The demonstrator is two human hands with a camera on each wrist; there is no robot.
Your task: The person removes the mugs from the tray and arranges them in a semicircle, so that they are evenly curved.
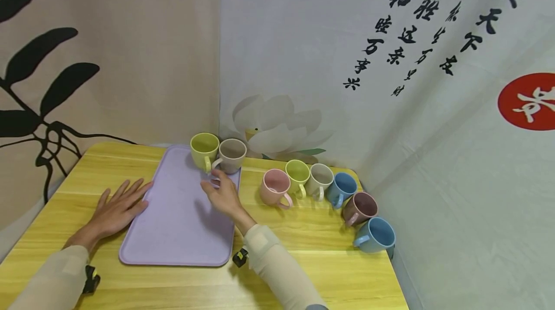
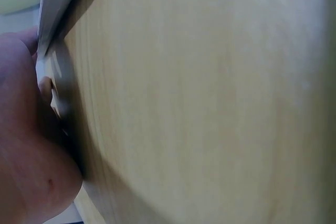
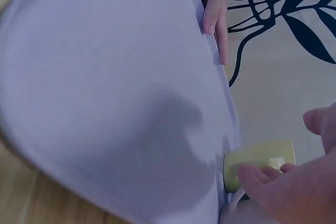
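A lavender tray (image 1: 182, 223) lies on the wooden table. My left hand (image 1: 117, 211) rests flat beside it, fingers spread and fingertips at its left rim. At the tray's far end stand a yellow-green mug (image 1: 204, 148) and a grey-beige mug (image 1: 233, 153) side by side, both upright. My right hand (image 1: 223, 196) hovers over the tray just in front of them, fingertips close to the grey-beige mug's handle. In the right wrist view, the thumb is apart from the fingers, which overlap the yellow-green mug (image 3: 252, 156).
Right of the tray, a row of upright mugs curves along the table's back and right edge: pink (image 1: 274, 189), yellow-green (image 1: 298, 172), off-white (image 1: 320, 177), blue (image 1: 341, 189), mauve (image 1: 360, 208) and another blue mug (image 1: 377, 235). A printed curtain (image 1: 277, 59) hangs behind.
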